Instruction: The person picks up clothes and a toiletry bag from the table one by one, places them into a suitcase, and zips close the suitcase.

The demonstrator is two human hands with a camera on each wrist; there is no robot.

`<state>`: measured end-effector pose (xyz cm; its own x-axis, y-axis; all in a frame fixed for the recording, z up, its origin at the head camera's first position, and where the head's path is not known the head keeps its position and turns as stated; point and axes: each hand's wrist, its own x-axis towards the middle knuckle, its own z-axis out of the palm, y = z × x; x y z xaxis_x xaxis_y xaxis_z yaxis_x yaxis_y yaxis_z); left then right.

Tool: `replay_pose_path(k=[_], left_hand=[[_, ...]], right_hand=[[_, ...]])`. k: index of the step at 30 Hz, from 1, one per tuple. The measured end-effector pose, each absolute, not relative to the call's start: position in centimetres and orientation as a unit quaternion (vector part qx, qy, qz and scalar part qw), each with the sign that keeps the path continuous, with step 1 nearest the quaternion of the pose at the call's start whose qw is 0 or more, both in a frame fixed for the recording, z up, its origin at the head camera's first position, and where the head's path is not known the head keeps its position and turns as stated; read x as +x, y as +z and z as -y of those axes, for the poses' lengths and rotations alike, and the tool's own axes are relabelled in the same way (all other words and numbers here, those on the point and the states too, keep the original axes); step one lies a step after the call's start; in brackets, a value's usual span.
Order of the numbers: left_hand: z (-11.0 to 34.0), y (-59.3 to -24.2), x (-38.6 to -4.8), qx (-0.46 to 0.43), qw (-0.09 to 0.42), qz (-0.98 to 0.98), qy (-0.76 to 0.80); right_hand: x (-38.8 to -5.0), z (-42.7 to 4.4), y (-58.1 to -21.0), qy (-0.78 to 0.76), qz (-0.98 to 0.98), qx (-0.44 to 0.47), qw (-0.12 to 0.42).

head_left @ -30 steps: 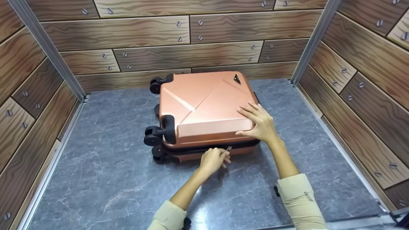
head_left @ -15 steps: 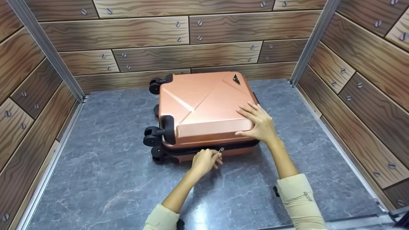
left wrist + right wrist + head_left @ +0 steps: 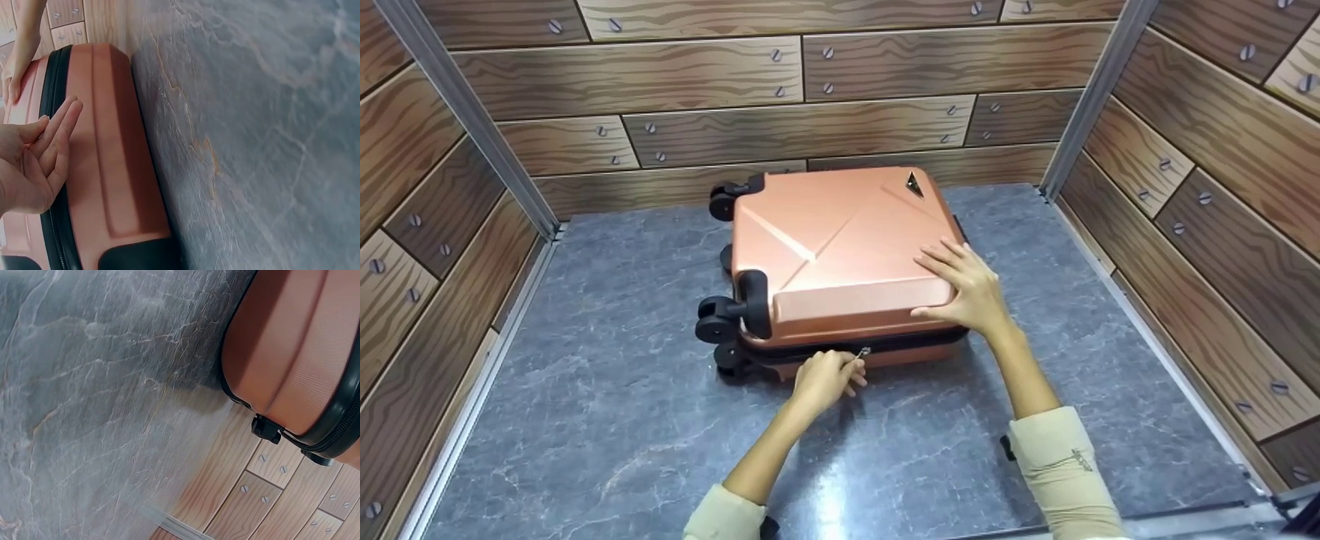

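Note:
A rose-gold hard-shell suitcase (image 3: 840,232) lies flat on the floor, its black wheels (image 3: 718,319) pointing left. Along its near side runs a black zipper band (image 3: 915,343). My left hand (image 3: 823,381) pinches a small metal zipper pull (image 3: 864,352) at that band; the left wrist view shows the thumb against the index finger, the other fingers extended. My right hand (image 3: 971,289) rests on the near right corner of the shell, fingers spread over the top and thumb along the side. In the right wrist view the right hand is out of sight, and the suitcase (image 3: 287,343) fills the upper right.
The floor (image 3: 607,420) is grey with a marble pattern. Wood-print walls (image 3: 720,75) enclose it at the back, left and right, with metal strips (image 3: 1080,97) at the corners. A black triangular badge (image 3: 914,185) sits on the suitcase's far right corner.
My left hand has slid leftward along the near side, and the zipper pull has moved with it toward the wheels. The right hand and the suitcase stay in place.

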<state>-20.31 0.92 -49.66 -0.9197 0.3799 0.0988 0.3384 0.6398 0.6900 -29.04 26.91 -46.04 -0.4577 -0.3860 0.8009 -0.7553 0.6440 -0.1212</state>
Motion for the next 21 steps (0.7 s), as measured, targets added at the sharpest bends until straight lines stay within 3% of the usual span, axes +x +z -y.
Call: replay_pose_path(k=[21], left_hand=[[1.1, -49.5, -20.3, 0.203, 0.022, -0.914, 0.350]], right_hand=[[-29.1, -27.0, -46.0, 0.236, 0.818, 0.351, 0.389]])
